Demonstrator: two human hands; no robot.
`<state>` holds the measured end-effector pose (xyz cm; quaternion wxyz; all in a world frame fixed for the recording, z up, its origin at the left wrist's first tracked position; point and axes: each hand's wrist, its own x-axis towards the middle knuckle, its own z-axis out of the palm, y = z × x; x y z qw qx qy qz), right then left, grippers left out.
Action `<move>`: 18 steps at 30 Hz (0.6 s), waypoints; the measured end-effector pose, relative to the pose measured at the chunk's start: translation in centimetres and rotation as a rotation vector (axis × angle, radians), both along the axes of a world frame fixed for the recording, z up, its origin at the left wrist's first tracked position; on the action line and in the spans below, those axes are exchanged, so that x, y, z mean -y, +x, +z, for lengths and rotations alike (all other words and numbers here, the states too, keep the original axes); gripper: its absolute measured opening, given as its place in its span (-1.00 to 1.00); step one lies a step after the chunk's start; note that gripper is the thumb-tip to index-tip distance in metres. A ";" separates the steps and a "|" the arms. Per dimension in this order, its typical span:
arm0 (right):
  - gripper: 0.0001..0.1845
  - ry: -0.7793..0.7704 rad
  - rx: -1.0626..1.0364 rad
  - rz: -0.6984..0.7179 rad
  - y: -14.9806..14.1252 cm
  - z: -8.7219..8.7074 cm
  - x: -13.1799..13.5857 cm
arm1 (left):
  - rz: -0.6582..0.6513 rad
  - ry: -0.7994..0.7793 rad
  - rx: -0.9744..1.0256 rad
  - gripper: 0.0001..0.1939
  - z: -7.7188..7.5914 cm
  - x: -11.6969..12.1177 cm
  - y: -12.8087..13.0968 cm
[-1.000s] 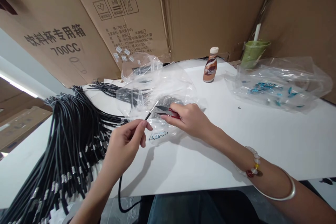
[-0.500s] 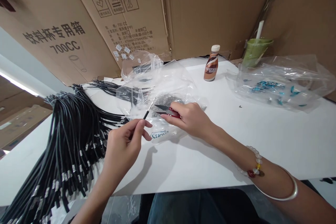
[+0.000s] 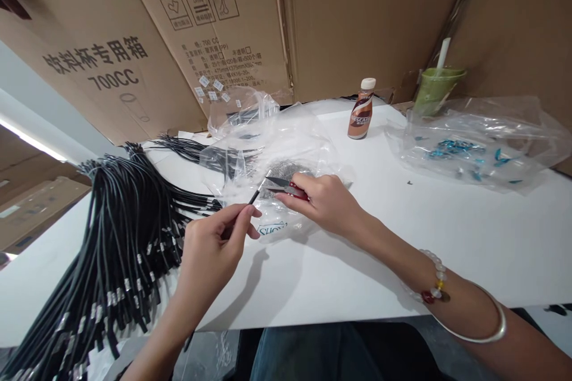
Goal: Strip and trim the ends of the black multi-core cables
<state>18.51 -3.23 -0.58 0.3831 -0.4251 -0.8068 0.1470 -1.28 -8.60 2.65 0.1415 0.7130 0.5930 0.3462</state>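
My left hand (image 3: 217, 247) pinches a thin black cord (image 3: 254, 197) between thumb and fingers. The cord's pale end points up and away, close to the blades of the thread snips (image 3: 295, 191). Those snips have red handles and dark blades, and my right hand (image 3: 328, 202) is closed around them. Their blades are apart and point left; whether they touch the cord I cannot tell. Beneath both hands lies a clear plastic bag (image 3: 308, 131) with a pile of small grey metallic pieces (image 3: 286, 168) in it.
A large bundle of black cords (image 3: 129, 232) hangs over the left edge of the white table (image 3: 384, 268). Farther back stand a NESCAFE bottle (image 3: 360, 113) and a green cup (image 3: 435, 89). A plastic bag with blue pieces (image 3: 456, 149) lies right, before cardboard boxes (image 3: 357, 18).
The cord in my left hand has shifted slightly right, so its pale end is nearer the snips' blades. My right hand has hardly moved. The view has shifted a little.
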 end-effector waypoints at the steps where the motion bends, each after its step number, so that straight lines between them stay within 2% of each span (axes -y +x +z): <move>1: -0.53 -0.002 0.001 -0.001 0.0 0.0 0.0 | -0.004 0.006 -0.001 -0.75 0.0 0.0 0.0; 18: -0.51 -0.015 0.000 -0.019 0.1 0.2 0.0 | 0.007 -0.004 0.001 -0.73 0.0 0.0 -0.2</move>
